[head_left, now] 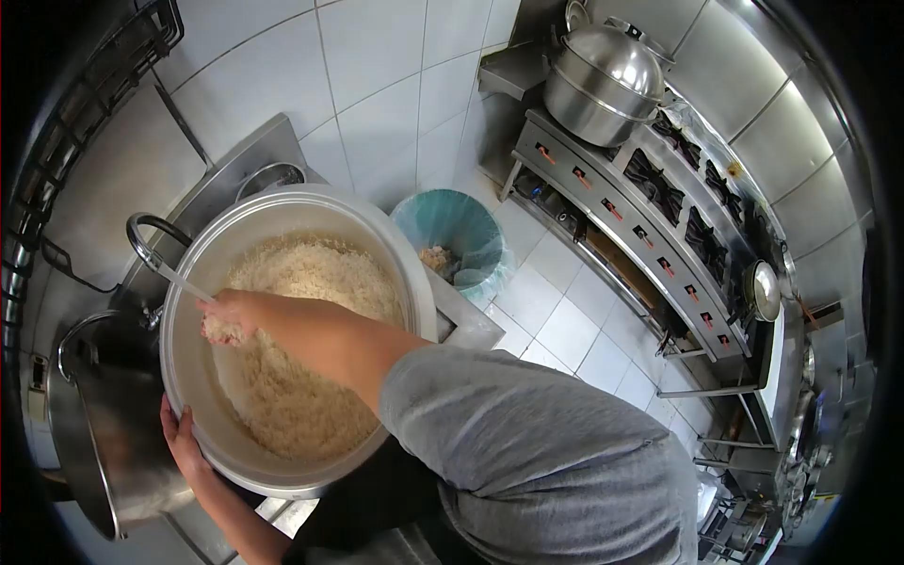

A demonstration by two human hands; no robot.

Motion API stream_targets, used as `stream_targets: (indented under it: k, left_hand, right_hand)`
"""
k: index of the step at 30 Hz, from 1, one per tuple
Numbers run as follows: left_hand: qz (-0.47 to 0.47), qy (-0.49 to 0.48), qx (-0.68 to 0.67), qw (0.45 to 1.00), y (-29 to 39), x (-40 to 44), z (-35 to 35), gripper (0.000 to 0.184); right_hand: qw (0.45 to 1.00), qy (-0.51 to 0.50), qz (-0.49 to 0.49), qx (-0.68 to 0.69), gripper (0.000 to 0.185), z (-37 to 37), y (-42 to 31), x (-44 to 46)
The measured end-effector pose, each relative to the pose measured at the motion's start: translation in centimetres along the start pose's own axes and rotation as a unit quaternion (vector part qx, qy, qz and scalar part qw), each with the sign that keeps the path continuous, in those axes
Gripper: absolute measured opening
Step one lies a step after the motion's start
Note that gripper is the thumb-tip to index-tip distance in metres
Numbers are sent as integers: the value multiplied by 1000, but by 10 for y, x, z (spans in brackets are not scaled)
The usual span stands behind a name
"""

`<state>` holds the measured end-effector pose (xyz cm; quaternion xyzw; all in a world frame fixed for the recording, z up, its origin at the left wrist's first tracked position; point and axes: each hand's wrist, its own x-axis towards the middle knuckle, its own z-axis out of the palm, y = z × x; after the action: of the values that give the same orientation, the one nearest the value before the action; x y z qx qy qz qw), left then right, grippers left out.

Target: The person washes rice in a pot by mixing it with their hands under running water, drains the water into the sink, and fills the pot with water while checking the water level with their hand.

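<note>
A large round metal pot [424,282] sits at the sink, holding a wide bed of pale rice [311,405]. Water runs from a curved faucet [141,240] over the pot's left side. My right hand [229,315] is inside the pot under that stream, its fingers curled round a clump of wet rice. On the outer lower left wall of the pot rests my left hand [181,435], fingers spread against the rim.
A tall steel pot [132,452] stands at the left. Right of the rice pot is a teal-lined bin [452,221] with scraps inside. A stove [631,212] bearing a lidded steamer pot [603,85] runs along the right wall. A wire rack hangs upper left.
</note>
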<state>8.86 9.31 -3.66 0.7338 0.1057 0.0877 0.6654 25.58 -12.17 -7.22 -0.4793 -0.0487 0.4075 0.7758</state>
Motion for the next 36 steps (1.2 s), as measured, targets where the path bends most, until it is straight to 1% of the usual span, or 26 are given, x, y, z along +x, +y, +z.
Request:
stream_targets:
  k: [2, 5, 6, 7, 8, 9, 11, 12, 13, 14, 15, 17, 20, 21, 22, 23, 24, 26, 27, 28, 29, 31, 32, 34, 35, 36]
  left_hand:
    - [-3, -3, -1, 1000, 2, -2, 1, 48]
    - [-9, -7, -5, 1000, 1, -1, 1, 48]
    - [-11, -6, -6, 1000, 0, 0, 0, 47]
    - [-15, -4, -4, 1000, 3, -1, 2, 48]
    - [-18, -2, -2, 1000, 6, -3, 3, 48]
    - [-21, -1, 0, 1000, 8, -3, 4, 49]
    - [-12, -15, -4, 1000, 4, -1, 1, 48]
    - [-8, -22, -7, 1000, 2, 1, -1, 48]
    - [-6, -25, -10, 1000, 0, 2, -2, 48]
    - [-5, -28, -12, 1000, -1, 2, -4, 48]
    - [-3, -30, -14, 999, -3, 3, -5, 48]
    - [4, -36, 18, 999, -8, 8, -9, 50]
    - [-1, -4, 65, 998, 2, -6, 2, 55]
    - [51, -13, 143, 988, -9, -2, -2, 57]
    - [110, 32, 231, 966, -27, 0, -9, 62]
    - [101, 60, 472, 874, 17, -25, 17, 67]
    - [202, 119, 538, 810, 7, -32, 22, 67]
    - [240, 102, 576, 774, 32, -60, 48, 61]
    - [213, 88, 580, 782, 41, -71, 58, 62]
    - [169, 58, 629, 757, 54, -79, 67, 63]
    - [142, 85, 655, 737, 62, -92, 76, 67]
    - [42, 195, 547, 813, 67, -102, 84, 71]
    - [-6, 179, 531, 828, 68, -104, 81, 76]
    - [-66, 164, 494, 851, 70, -104, 73, 80]
    - [-81, 167, 478, 859, 70, -105, 71, 77]
    - [-83, 178, 473, 859, 69, -107, 72, 74]
  right_hand:
    - [1000, -12, -25, 1, 48, 3, -6, -3]
    - [998, 9, 12, 56, 41, 0, -17, 2]
    - [989, -46, -124, -61, 36, -2, -20, 8]
    - [945, -99, -255, -177, 30, -8, -20, 19]
    - [868, -148, -377, -289, 25, -14, -21, 29]
    - [760, -190, -484, -391, 20, -21, -21, 40]
    - [469, -255, -639, -554, 17, -31, -22, 47]
    - [706, -211, -476, -481, 19, -22, -27, 28]
    - [880, -149, -271, -362, 22, 0, -37, -12]
    - [974, -75, -42, -208, 26, 12, -42, -40]
    - [933, -84, -74, -343, 29, 7, -38, -46]
    - [794, -94, -135, -585, 36, -16, -24, -51]
    - [637, -112, -43, -761, 30, -49, -12, -47]
    - [650, -118, -78, -747, 25, -52, -16, -43]
    - [660, -124, -113, -732, 21, -54, -20, -40]
    - [734, -164, -110, -650, 20, -78, -12, -9]
    - [781, -88, -155, -599, 21, -73, -15, -30]
    - [614, -93, -215, -754, 22, -52, -40, -62]
    - [615, -92, -139, -771, 17, -48, -43, -68]
    - [729, -82, 5, -679, 13, -43, -48, -78]
    - [725, -100, 35, -681, 12, -35, -50, -81]
    - [859, -78, 36, -505, 15, -32, -35, -71]
    - [942, -113, 50, -313, 16, -30, -31, -61]
    - [981, -81, 62, -163, 22, -19, -32, -33]
    - [982, -106, 22, -157, 24, -25, -32, -13]
    - [993, -43, 46, -102, 23, -15, -36, 3]
